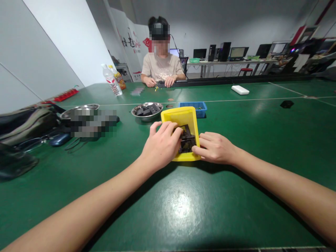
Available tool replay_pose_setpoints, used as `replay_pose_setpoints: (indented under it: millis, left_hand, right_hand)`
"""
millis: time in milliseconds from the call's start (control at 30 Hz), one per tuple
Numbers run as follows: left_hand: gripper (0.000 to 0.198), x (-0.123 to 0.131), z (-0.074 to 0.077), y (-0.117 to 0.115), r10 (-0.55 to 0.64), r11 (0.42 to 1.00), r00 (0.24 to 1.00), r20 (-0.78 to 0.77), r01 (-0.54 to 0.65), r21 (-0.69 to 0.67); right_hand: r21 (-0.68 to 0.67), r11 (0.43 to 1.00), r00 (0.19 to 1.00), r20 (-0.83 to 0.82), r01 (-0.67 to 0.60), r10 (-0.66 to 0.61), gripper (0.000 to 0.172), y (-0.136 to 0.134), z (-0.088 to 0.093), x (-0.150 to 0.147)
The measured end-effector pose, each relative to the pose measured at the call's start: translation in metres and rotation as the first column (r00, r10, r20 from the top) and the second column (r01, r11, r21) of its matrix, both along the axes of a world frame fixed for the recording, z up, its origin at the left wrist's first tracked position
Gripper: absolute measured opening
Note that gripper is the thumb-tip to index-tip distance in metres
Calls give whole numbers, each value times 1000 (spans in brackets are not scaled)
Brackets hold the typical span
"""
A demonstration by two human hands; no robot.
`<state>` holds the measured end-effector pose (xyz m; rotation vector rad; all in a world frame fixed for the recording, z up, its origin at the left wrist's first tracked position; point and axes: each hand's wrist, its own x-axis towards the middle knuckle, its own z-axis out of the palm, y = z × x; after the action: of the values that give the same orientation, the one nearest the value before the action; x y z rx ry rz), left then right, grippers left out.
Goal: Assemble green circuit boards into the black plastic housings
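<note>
Black parts [187, 144] in yellow bin [181, 116], my 12 o'clock. My right hand [216, 147] clamps its edge at 3; left hand [163, 142] dips in from 9, half-curled, can't tell if holding any. Steel bowl [147, 118] at bin's 10, blue tray [202, 113] at 1.

Smooth yellow plastic bin [181, 114], dark parts [187, 144] inside seemingly plastic, shiny metal bowl [148, 119], glossy green tabletop [236, 199]

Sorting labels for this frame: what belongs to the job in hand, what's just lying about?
In hand:
yellow bin, right hand at its rim
black parts inside, left hand among them
possibly steel bowl of dark pieces, untouched

Likely just lying about:
clear plastic bottle
white rounded case
black hexagonal piece
</note>
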<state>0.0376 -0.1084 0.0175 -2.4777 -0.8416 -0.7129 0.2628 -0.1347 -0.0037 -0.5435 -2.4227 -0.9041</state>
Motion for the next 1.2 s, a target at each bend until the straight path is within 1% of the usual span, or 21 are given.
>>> replay_pose_setpoints:
  millis: [167,333,500,700,900,1000,1067,1133,1200]
  left_hand:
    - [15,-1,0,-1,-17,999,1000,-24,16,-44]
    - [14,-2,2,-1,-38,995,999,-1,38,-94]
    - [15,-3,3,-2,-60,993,998,-9,59,-106]
    - [16,-5,4,-3,-106,985,994,-9,103,-138]
    - [14,-7,4,-2,-121,976,991,64,130,-173]
    - [13,-9,0,0,-132,980,984,121,147,-131]
    - [11,-11,-1,1,-168,983,971,172,179,-51]
    - [7,-14,-2,0,-235,972,935,266,224,73]
    - [10,-18,-1,-1,-356,933,869,343,308,187]
  right_hand:
    - [3,1000,1000,3,11,-11,31,0,0,0]
    - [-9,1000,1000,5,11,-11,31,0,-1,0]
    - [-26,1000,1000,0,5,-5,30,0,-1,1]
    - [-10,1000,1000,14,16,-16,33,0,-1,2]
    - [-17,1000,1000,0,5,-5,34,2,-2,2]
    - [-30,1000,1000,-3,3,-3,34,3,-3,3]
    - [-45,999,1000,-11,9,-9,30,4,-4,4]
    - [-68,998,999,-37,16,-19,26,5,-7,5]
    - [-101,994,994,-99,32,-42,22,7,-11,8]
